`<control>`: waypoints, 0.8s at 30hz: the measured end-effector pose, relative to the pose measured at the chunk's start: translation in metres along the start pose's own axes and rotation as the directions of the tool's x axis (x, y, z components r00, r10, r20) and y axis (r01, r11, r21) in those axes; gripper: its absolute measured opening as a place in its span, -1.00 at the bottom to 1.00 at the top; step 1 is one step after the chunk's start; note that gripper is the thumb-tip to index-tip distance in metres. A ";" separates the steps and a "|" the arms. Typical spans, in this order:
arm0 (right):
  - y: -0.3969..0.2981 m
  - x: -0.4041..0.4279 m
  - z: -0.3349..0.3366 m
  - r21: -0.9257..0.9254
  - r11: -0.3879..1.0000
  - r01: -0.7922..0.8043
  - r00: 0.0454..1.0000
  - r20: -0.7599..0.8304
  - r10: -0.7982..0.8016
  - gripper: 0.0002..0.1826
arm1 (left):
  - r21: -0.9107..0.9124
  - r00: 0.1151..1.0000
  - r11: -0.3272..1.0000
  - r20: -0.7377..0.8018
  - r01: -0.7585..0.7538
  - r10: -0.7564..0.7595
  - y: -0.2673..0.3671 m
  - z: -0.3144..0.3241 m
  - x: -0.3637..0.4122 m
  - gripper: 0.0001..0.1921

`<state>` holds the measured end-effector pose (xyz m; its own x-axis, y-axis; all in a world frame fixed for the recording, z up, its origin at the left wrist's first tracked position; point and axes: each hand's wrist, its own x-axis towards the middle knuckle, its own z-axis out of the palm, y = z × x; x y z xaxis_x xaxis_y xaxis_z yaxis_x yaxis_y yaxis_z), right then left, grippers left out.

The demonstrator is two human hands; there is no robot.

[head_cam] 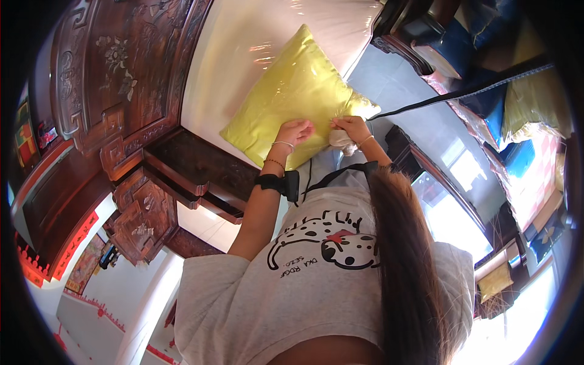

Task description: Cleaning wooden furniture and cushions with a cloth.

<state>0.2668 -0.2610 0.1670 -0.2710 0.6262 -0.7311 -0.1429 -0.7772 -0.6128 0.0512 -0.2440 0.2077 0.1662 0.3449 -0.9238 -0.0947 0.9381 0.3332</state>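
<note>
A yellow cushion [296, 91] in shiny clear plastic lies tilted on a pale seat pad before me. My left hand [296, 131] is over the cushion's near side, fingers loosely curled and apart, with nothing visible in it. At the cushion's right near side, my right hand [353, 128] has its thumb and forefinger pinched together; a crumpled off-white cloth [343, 140] is bunched in its lower fingers. Whether the pinched fingertips also hold the plastic is too small to tell. A narrower yellow corner [362, 106] shows just beyond the right hand.
Around the pale pad [219, 59] stands a carved dark wooden seat back [123, 68] with a low armrest [205, 159]. A black strap [456, 93] runs across the right side. Plastic-covered cushions [531, 105] lie on furniture at far right, beyond the grey tiled floor [388, 82].
</note>
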 end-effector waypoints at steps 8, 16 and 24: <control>-0.008 0.004 -0.028 -0.159 0.987 0.020 0.993 0.119 -0.001 -0.73 | -0.198 1.000 0.980 -0.011 -0.010 0.008 -0.027 -0.038 -0.007 -0.71; -0.013 0.001 -0.021 -0.088 0.996 0.015 0.997 0.071 -0.009 -0.80 | -0.232 0.988 0.973 -0.142 0.020 -0.055 0.015 -0.016 0.002 -0.62; -0.016 0.003 -0.008 0.023 1.000 0.006 0.996 -0.094 -0.004 -0.76 | -0.192 0.992 0.974 -0.008 0.124 -0.128 0.019 0.014 0.015 -0.66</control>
<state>0.2761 -0.2463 0.1727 -0.1796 0.6320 -0.7538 -0.1663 -0.7748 -0.6100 0.0656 -0.2202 0.2028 0.1695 0.2216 -0.9603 -0.2597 0.9500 0.1734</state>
